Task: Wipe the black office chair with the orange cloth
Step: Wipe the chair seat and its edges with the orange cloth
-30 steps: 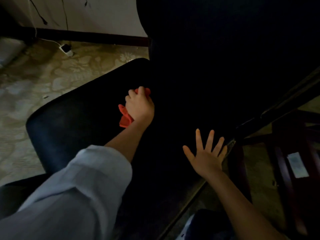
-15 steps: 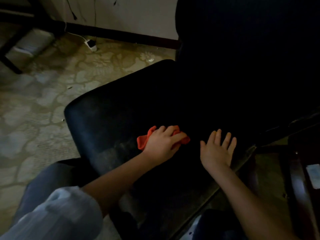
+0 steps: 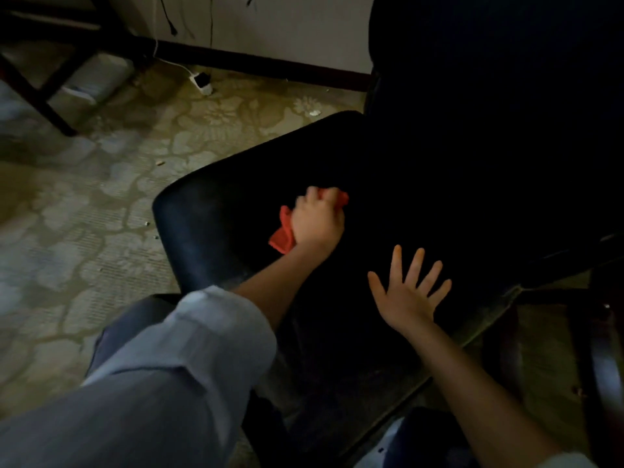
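Left hand (image 3: 317,224) is gripping the bunched cloth (image 3: 283,236), pressing it against the chair (image 3: 209,228) seat, mid-surface; right hand (image 3: 408,292), fingers straight and spread, holding nothing, is resting flat on the seat just beside it

The floor (image 3: 84,231) has a pale covering with a pattern of large flowers. Some small crumbs (image 3: 159,162) lie on it, and one white scrap (image 3: 314,112) lies further back. A light wall (image 3: 287,25) stands behind, with a dark skirting board (image 3: 270,67) along its foot. Thin black cables (image 3: 211,18) hang down the wall. A small white adapter (image 3: 203,84) lies on the floor just beside the skirting board. At the far left stand dark slanted furniture legs (image 3: 37,96).
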`<control>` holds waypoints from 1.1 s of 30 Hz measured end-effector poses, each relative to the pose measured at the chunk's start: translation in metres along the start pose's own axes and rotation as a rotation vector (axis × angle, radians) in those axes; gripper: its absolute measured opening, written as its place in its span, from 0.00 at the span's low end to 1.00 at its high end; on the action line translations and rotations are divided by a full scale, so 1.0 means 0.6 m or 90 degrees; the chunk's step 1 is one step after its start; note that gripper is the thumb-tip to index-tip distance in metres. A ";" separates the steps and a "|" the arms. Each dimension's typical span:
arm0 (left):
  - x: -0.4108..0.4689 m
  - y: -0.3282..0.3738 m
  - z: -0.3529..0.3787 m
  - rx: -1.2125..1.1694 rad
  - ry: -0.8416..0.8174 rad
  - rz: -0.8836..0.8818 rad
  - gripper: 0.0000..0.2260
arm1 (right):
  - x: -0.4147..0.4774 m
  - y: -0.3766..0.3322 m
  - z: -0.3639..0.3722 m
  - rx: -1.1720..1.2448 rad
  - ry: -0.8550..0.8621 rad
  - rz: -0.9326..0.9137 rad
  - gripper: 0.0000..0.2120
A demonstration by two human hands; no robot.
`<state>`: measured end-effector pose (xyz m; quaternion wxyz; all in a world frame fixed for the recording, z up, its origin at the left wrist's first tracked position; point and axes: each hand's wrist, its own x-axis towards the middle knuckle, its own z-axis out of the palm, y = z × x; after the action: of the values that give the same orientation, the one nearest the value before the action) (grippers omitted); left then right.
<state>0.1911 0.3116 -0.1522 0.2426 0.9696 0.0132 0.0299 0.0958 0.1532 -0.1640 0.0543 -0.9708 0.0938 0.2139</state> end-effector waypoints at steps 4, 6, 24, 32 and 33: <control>-0.088 0.038 0.035 0.010 -0.005 0.185 0.15 | -0.002 -0.004 -0.006 -0.011 -0.015 0.001 0.34; -0.126 0.014 0.032 0.015 -0.022 0.280 0.14 | -0.006 -0.001 -0.006 -0.021 -0.010 -0.011 0.35; -0.101 -0.287 -0.135 -0.072 0.083 -0.085 0.17 | -0.119 -0.114 0.024 0.049 -0.065 -0.113 0.47; -0.182 -0.139 -0.071 0.041 0.016 0.045 0.18 | -0.112 -0.112 0.017 0.053 -0.145 -0.122 0.53; -0.210 -0.128 -0.063 0.047 0.011 0.097 0.19 | -0.112 -0.111 0.016 0.054 -0.153 -0.128 0.54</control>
<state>0.0624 0.3919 -0.1618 0.2036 0.9758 -0.0573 0.0561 0.0458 0.2303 -0.1397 0.1271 -0.9395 -0.0021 0.3182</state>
